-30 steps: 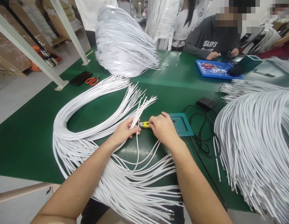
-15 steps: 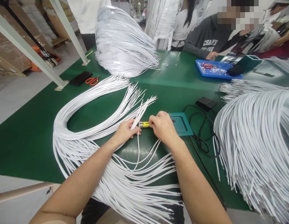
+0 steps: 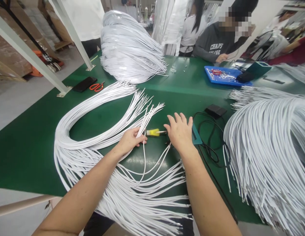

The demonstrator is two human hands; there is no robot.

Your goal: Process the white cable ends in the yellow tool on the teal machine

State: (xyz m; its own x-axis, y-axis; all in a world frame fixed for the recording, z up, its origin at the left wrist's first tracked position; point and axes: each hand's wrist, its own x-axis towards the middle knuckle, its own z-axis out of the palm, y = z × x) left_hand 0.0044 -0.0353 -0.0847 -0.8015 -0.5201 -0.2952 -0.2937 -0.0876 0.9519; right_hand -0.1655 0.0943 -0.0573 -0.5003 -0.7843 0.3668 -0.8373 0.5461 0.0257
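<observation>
My left hand is closed around a few white cables, pinching them between thumb and fingers. One cable from this hand hangs down in a loop toward the table. Just right of those fingertips is a small yellow piece with a thin metal shaft running right, its far end hidden by my right hand. That right hand is open with fingers spread, over a flat teal tray-like base that it mostly covers. Below my hands, a large bundle of white cables spreads across the green table.
Another thick white cable bundle lies at right, and a wrapped one stands behind. A black cord, black box, phone, orange-handled scissors and blue tray are around. A co-worker sits opposite.
My right hand has let go of the yellow piece, moved slightly right and spread its fingers. My left hand keeps its hold on the cables, nearly in place.
</observation>
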